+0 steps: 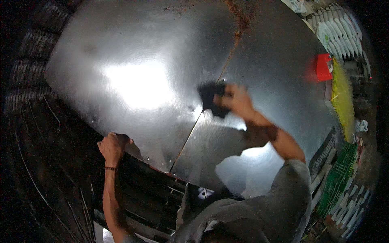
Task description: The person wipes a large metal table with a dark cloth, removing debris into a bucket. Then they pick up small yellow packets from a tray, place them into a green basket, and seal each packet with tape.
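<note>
A broad, shiny metal sheet surface [81, 60] spreads out before me, with a seam running across it. My right hand [239, 103], slightly blurred, grips a dark pad or folded cloth [211, 97] and holds it on or just above the metal beside the seam. Whether it is a pad or a cloth, I cannot tell. My left hand [113, 146] is closed at the near left edge of the sheet, its fingers curled. What those fingers hold, if anything, is hidden.
Brown rust [242, 22] streaks the seam's far end. At the right edge sit a red object [323, 67] and a long yellow bundle [343, 101]. White packets [337, 30] are stacked far right; a green mesh crate [339, 178] stands nearer. Dark rods lie at left.
</note>
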Available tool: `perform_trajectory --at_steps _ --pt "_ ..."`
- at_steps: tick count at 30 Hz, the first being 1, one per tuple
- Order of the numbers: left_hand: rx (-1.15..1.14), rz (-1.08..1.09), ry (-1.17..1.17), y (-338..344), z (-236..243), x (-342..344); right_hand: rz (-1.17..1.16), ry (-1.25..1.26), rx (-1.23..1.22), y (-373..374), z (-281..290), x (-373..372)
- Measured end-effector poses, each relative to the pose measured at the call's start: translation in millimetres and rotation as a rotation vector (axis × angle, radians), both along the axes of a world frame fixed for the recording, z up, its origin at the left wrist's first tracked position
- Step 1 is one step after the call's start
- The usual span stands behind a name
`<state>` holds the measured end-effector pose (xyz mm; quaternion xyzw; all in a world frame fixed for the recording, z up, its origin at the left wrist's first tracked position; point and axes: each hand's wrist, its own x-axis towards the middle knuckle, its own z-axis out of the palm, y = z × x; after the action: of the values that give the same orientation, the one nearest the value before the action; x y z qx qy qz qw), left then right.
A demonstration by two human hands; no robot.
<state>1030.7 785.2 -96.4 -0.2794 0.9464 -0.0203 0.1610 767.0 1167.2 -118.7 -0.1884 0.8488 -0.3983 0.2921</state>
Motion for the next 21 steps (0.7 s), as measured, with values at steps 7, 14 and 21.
perform_trajectory --at_steps 7,14,21 --pt "-0.128 -0.126 0.093 -43 -44 24 0.080 1.177 0.139 0 -35 -251" --pt "-0.119 -0.256 0.206 -45 -50 51 0.086 0.130 0.272 82 88 -26" --pt "-0.018 -0.281 0.480 -14 -30 23 -0.001 -0.023 -0.032 209 -32 21"
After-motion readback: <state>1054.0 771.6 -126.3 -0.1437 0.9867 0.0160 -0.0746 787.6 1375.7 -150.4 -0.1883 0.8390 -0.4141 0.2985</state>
